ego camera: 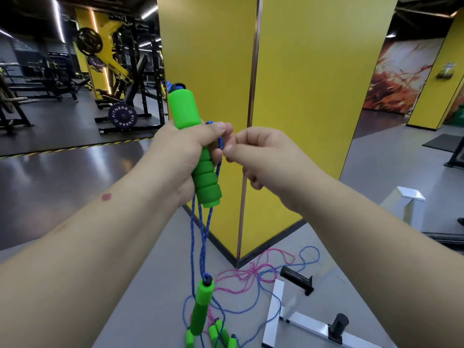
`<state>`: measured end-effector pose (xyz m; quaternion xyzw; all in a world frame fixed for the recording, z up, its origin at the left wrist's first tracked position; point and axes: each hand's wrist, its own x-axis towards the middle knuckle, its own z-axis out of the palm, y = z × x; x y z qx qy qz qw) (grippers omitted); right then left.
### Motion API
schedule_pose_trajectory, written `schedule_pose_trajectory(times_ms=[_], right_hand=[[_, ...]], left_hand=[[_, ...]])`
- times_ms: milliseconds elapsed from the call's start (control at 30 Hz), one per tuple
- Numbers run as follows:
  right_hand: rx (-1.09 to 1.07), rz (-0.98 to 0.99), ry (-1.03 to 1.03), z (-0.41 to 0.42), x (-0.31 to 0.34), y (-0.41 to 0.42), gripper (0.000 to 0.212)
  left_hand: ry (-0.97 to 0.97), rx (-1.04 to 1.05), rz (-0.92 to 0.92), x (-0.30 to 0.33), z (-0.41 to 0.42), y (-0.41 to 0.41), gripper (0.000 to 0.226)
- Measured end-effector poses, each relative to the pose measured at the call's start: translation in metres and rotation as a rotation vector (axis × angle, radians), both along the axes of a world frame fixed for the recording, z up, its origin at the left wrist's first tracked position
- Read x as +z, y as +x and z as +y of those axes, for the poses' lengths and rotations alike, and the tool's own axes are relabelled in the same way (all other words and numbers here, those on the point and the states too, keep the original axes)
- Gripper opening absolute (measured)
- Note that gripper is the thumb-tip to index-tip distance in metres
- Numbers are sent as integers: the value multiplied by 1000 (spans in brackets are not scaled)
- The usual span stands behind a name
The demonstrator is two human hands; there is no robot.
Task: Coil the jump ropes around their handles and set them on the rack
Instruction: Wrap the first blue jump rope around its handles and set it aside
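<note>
My left hand point(187, 153) grips a green foam handle point(194, 146) upright at chest height. Its blue rope point(200, 237) runs down in loops to the second green handle point(202, 306), which dangles near the floor. My right hand point(261, 159) pinches the blue rope right beside the held handle, thumb and forefinger closed on it. On the floor below lie several more green handles point(221, 334) with tangled pink rope point(251, 271) and blue rope point(310, 254). The white rack point(273, 315) with black pegs stands at the lower right.
A yellow pillar point(276, 121) rises directly ahead, its corner just behind my hands. Weight machines and a plate point(122, 115) fill the left background. A white stand point(408, 204) sits at the right. Grey floor spreads around.
</note>
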<state>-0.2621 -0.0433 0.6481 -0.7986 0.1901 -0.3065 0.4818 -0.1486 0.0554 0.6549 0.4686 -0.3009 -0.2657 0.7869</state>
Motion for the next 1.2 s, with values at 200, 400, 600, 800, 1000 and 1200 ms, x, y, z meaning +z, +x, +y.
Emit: schedule_pose_trajectory(times_ms=[200,400,600,800,1000,1200], right_hand=[[60,26,-44,0,-16,4,24],[-25,-243,79,-10,9,1,14],[-14,-225,266,-15,2,1,24],[194,14,251,-9,-25,-11,14],[33,-273,334,-18,3,-12,12],[-17,-318,346,-20,4,-5,11]], left_hand=[[29,-64,-23,6,-3,6,6],[101,-73,-178,-16,2,-3,22],[52,-55,-166,-14,-3,-14,34],[59,-70,-94,16,-8,-3,15],[124,-126,-242,-12,-2,-8,23],[121,-79,-287,-24,-5,-21,29]])
